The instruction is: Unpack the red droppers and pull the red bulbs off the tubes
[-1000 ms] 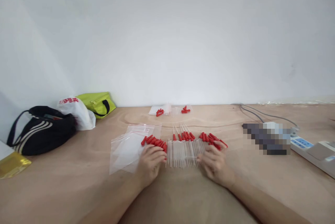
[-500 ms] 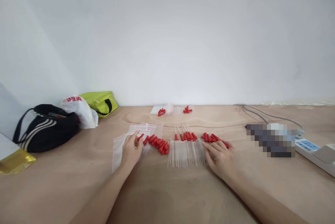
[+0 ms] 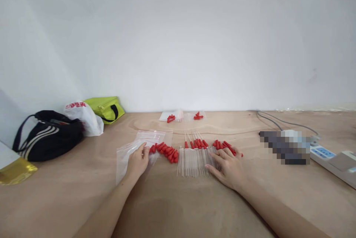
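A row of clear glass droppers [image 3: 193, 161] with red rubber bulbs [image 3: 198, 144] lies side by side on the wooden table [image 3: 178, 208]. My right hand [image 3: 226, 167] rests flat on the right end of that row, fingers stretched out. More red bulbs [image 3: 166, 152] lie loose to the left. My left hand [image 3: 138, 161] lies on a pile of clear zip bags [image 3: 130, 153], fingers extended over the top bag, beside the loose bulbs. Neither hand grips anything that I can see.
At the back by the wall lie filled small bags with red bulbs [image 3: 183, 116]. On the left stand a black striped bag [image 3: 46, 139], a white plastic bag [image 3: 82, 117] and a lime green pouch [image 3: 107, 107]. A power strip [image 3: 330, 160] with cables lies at the right.
My left hand left the droppers and moved left onto the zip bags. My right hand stayed at the right end of the row, shifting slightly.
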